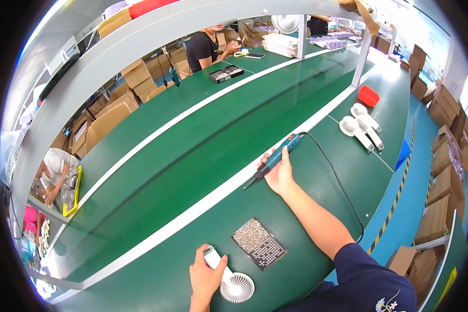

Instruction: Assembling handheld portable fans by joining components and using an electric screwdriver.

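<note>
My left hand [205, 275] is closed round the handle of a white handheld fan [237, 287], whose round grille lies near the table's front edge. In my right hand [280, 174] is a teal electric screwdriver [278, 156], its dark tip pointing down and to the left above the table. A black cord [332, 174] runs from its back end toward the right edge of the table. Between my hands lies a screw tray [259, 243], a flat plate with rows of holes, partly covered with small metal screws.
Several white handheld fans [361, 126] lie at the right, near a red bin [368, 96]. A white rail [203, 206] edges the green conveyor [229, 140]. Across it, a person [205, 49] sits near a black parts tray [226, 74]. Cardboard boxes [444, 187] line the right side.
</note>
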The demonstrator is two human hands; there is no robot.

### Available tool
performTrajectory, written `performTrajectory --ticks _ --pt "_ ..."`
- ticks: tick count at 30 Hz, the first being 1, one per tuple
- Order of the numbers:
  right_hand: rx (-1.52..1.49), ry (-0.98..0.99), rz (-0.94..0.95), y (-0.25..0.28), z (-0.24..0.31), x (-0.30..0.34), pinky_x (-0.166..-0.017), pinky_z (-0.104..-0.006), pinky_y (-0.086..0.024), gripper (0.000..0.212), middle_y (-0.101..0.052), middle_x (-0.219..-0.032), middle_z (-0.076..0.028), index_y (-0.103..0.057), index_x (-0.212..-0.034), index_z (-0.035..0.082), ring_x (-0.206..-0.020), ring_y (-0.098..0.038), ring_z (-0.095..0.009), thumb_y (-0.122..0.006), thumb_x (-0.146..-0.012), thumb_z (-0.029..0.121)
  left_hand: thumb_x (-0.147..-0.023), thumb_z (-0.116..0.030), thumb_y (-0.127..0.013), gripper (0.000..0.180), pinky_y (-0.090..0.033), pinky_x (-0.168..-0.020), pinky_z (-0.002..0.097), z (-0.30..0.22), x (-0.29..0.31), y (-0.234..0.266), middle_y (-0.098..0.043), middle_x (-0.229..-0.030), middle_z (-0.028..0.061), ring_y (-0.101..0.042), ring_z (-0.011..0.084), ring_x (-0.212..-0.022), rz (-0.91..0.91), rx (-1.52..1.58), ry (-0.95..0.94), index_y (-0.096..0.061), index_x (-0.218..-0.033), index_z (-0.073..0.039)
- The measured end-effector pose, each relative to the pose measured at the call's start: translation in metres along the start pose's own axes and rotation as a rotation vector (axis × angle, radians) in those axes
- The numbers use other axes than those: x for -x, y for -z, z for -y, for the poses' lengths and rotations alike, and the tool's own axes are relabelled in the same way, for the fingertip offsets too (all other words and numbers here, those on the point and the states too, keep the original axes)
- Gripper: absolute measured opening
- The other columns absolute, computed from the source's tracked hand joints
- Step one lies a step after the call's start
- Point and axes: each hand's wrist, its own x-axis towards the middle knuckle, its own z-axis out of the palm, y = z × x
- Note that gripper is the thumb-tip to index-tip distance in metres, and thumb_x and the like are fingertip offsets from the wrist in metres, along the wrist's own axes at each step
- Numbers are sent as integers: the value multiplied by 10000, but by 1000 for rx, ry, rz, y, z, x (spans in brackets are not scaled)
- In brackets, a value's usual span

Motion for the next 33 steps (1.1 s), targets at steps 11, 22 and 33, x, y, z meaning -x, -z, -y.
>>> performTrajectory --ticks 11,22,33 --pt "362 240 148 9 2 33 -819 -434 -516 307 -536 -963 -91 -398 -1233 129 -846 -587 -235 -441 -1061 380 -892 -394 -716 598 -549 -761 454 -8 32 -31 -637 -1099 208 -678 387 -883 -153 -287 -188 -556 -1323 -12" --pt "601 521 528 -53 32 146 -475 -311 -434 720 -488 -863 -26 -335 -1406 214 -548 -498 -145 -406 -929 748 -939 -307 -629 613 -264 -1097 466 14 19 -14 -482 -1498 149 -412 281 -1424 -1 -332 -513 -457 -1448 -13" --pt "472 209 744 -17 -8 207 -424 -334 -455 864 -541 -816 -94 -399 -1355 190 -518 -550 -209 -496 -806 851 -926 -265 -636 558 -174 -1180 545 11 51 -34 -488 -1485 166 -392 330 -1436 -32 -285 -478 -497 -1402 -7"
